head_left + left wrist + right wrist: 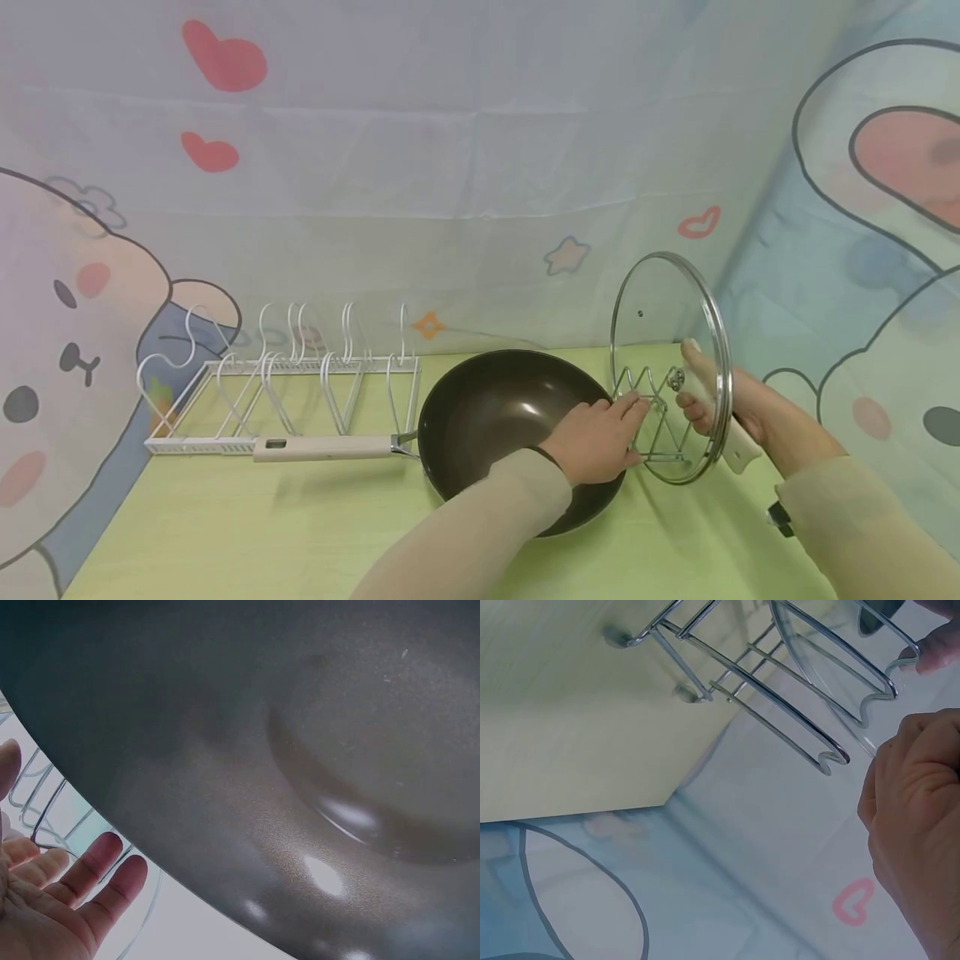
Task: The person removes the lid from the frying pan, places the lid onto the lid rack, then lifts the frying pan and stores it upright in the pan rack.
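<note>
A clear glass lid [652, 333] with a metal rim stands nearly upright at a small chrome wire rack [660, 417]. My right hand [738, 404] grips the lid's beige handle. The lid's edge passes beside the rack's wires [780, 712] in the right wrist view; I cannot tell if it rests in a slot. My left hand [600, 433] reaches across the dark wok [487, 408], its fingers at the rack's left side. In the left wrist view these fingers [97, 862] are spread and fairly straight. One fingertip [937, 649] appears to touch a wire end.
The wok's beige handle [322, 448] points left, in front of a white wire rack [225, 442] with upright dividers. A light green tabletop [300, 533] lies underneath. Printed cloth [465, 167] hangs behind and at both sides.
</note>
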### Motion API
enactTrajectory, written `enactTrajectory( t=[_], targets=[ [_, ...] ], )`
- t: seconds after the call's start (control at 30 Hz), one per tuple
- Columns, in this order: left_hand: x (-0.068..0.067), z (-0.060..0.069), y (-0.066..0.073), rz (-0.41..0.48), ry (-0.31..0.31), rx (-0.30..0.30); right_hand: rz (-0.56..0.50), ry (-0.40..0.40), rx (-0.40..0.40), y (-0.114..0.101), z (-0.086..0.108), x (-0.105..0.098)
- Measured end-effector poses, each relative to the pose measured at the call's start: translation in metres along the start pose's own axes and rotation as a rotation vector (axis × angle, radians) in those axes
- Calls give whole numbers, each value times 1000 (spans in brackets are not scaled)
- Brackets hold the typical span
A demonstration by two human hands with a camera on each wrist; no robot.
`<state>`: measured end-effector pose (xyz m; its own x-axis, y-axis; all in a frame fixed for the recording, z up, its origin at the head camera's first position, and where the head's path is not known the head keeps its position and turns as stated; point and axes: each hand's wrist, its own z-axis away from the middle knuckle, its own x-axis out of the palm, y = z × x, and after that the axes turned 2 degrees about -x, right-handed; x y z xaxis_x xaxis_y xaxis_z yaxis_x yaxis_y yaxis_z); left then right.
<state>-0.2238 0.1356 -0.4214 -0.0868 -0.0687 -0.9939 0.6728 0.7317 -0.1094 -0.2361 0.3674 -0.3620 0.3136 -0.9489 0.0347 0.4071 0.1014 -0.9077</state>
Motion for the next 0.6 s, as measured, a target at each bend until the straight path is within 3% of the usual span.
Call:
enactTrajectory(
  t=[0.27,0.6],
  targets=[
    [1,1,-1,-15,4,3,29,-3,-15,-1,3,-2],
    [-5,2,-1,-11,-16,4,373,135,-46,-2,12,1]
  ],
)
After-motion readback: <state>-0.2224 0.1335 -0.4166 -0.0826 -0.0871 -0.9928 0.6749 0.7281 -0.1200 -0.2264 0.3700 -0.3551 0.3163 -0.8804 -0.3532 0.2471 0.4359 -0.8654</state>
